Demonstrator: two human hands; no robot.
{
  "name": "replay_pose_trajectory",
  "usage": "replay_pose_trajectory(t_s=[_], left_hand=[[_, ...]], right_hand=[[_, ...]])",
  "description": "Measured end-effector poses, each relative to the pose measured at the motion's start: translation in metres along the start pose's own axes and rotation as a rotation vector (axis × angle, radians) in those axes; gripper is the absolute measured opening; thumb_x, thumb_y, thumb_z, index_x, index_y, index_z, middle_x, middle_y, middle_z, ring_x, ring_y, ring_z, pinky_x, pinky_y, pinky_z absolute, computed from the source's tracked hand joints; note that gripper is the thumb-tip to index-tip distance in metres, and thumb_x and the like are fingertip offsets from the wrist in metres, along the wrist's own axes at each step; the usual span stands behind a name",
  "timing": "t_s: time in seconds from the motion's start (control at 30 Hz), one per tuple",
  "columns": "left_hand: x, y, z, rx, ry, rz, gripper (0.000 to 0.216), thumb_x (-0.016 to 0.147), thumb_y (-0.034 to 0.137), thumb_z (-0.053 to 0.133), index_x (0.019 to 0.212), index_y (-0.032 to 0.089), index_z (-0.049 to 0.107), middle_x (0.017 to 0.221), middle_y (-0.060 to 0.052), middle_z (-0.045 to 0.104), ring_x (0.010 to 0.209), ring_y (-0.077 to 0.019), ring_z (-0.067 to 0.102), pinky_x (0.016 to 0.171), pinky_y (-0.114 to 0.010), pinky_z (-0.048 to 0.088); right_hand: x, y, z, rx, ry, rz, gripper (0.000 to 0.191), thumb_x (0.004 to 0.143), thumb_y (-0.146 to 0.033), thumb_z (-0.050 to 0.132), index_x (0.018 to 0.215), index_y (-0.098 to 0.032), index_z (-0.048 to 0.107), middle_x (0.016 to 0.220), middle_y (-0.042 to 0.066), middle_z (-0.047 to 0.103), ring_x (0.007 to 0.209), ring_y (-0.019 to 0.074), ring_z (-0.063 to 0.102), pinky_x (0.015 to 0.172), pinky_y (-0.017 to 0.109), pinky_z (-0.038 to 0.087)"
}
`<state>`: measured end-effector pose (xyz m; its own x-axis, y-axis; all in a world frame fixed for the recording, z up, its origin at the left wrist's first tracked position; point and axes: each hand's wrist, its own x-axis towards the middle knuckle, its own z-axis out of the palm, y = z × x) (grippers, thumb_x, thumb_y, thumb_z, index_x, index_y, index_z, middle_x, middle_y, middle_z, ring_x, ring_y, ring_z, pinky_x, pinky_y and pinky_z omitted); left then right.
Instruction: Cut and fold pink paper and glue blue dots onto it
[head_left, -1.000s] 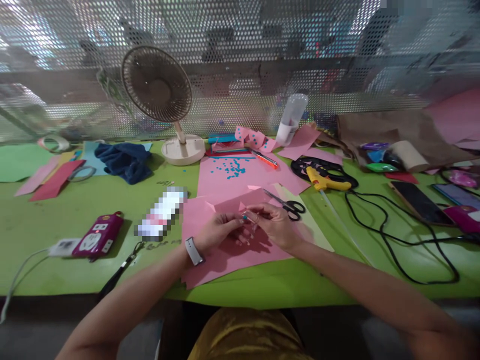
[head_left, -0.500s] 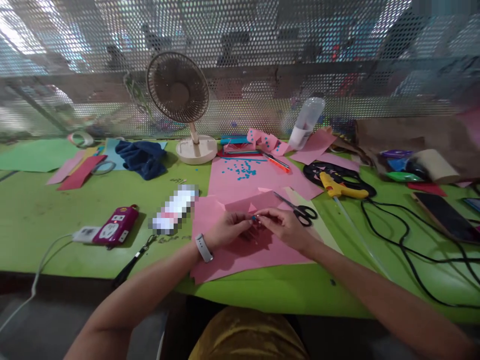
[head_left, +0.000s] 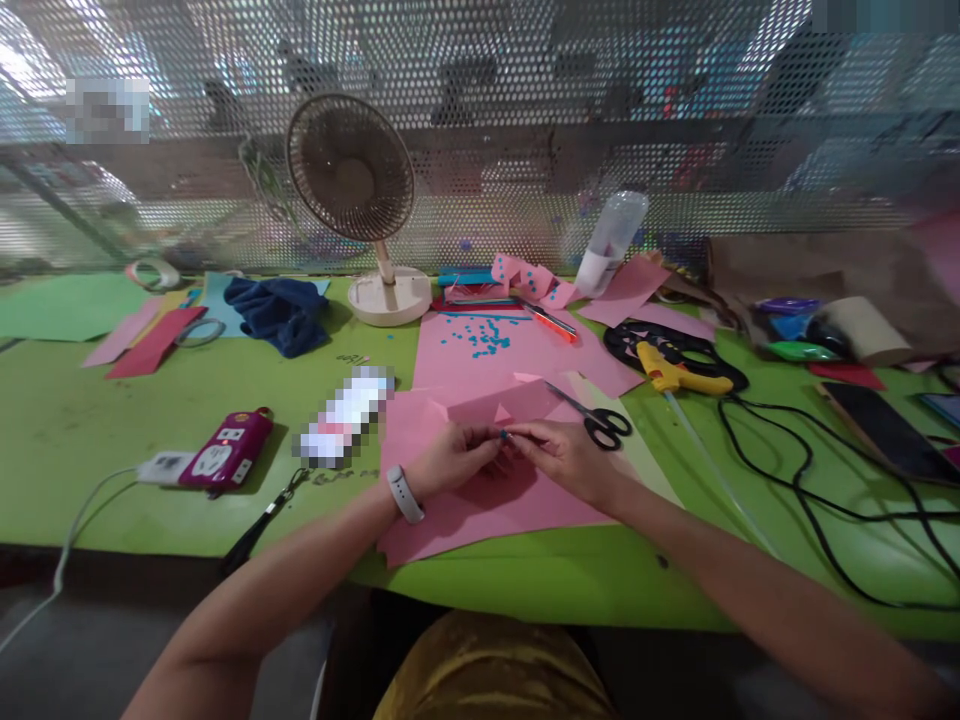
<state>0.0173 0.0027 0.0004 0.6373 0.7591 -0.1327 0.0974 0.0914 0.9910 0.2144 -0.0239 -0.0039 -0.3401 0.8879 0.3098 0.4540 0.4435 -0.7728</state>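
Over the pink paper (head_left: pixel 442 525) on the green surface (head_left: pixel 322 545), head view: left hand (head_left: pixel 459 458) has its fingers pinched on a small blue piece (head_left: pixel 503 435), held just above the paper. Right hand (head_left: pixel 564 458) brings thumb and forefinger to the same piece; too small to tell whether these fingers also clamp it. Scissors (head_left: pixel 606 428) lie just beside the right hand, blue dots (head_left: pixel 491 340) scattered beyond both hands.
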Motion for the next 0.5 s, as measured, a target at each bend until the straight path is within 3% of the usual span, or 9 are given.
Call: replay_pose_trajectory(t_s=[0.23,0.5], left_hand=[[-0.0014,-0.0007,0.0028,0.018,0.02,0.048,0.028,0.085,0.039,0.062,0.091,0.012,0.067,0.077,-0.007,0.071,0.065,-0.0131,0.067,0.064,-0.025,0.056],[-0.0022,0.0005,0.003,0.025,0.037,0.009,0.021,0.085,0.033,0.061,0.085,0.013,0.066,0.071,-0.005,0.069,0.062,-0.0132,0.066,0.062,-0.025,0.056]], right_hand=[[-0.0019,0.0067,0.0021,-0.133,0.059,-0.148,0.023,0.092,-0.028,0.055,0.106,-0.019,0.071,0.097,0.008,0.076,0.083,0.0191,0.072,0.075,0.03,0.057],[-0.0033,0.0094,0.0004,-0.368,0.035,-0.306,0.02,0.093,-0.022,0.051,0.103,-0.019,0.069,0.091,0.009,0.075,0.078,0.0193,0.07,0.072,0.032,0.054]])
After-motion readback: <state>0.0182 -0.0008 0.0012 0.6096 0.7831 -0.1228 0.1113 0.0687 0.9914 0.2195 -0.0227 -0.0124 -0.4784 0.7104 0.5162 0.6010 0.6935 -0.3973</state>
